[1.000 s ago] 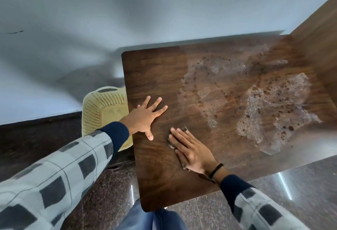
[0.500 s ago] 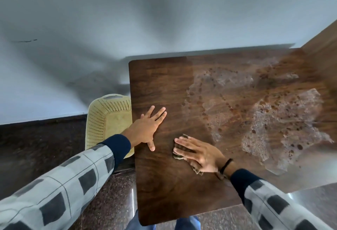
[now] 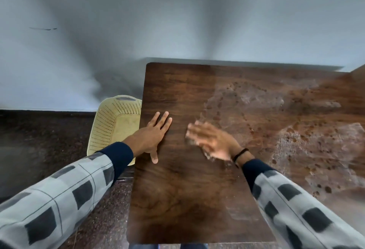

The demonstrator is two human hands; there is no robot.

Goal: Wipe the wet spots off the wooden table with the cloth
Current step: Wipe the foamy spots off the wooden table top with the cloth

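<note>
Near end of table point(image 3: 187, 199): dry, dark grain.

Left hand point(image 3: 154, 134) lies flat by the left edge, fingers straight and close together, thumb out, bracing. Perforated basket point(image 3: 116, 122) sits just beside that edge, lower down.

Right hand point(image 3: 212, 142) is blurred. Its fingers look stretched flat, pressing on the cloth point(image 3: 190, 141), of which only a dark scrap shows.

Beyond, to the right: wet spots point(image 3: 316, 150), foamy, wide, unwiped.

Risk: a small cloth probably saturates and smears film. A flat hand may also slide off it.

The wooden table point(image 3: 177, 199) is carrying foamy wet spots point(image 3: 316, 150) across its right side. I am resting my left hand point(image 3: 156, 132) flat by its left edge, my right hand point(image 3: 213, 142) pressing the cloth point(image 3: 190, 141).
</note>
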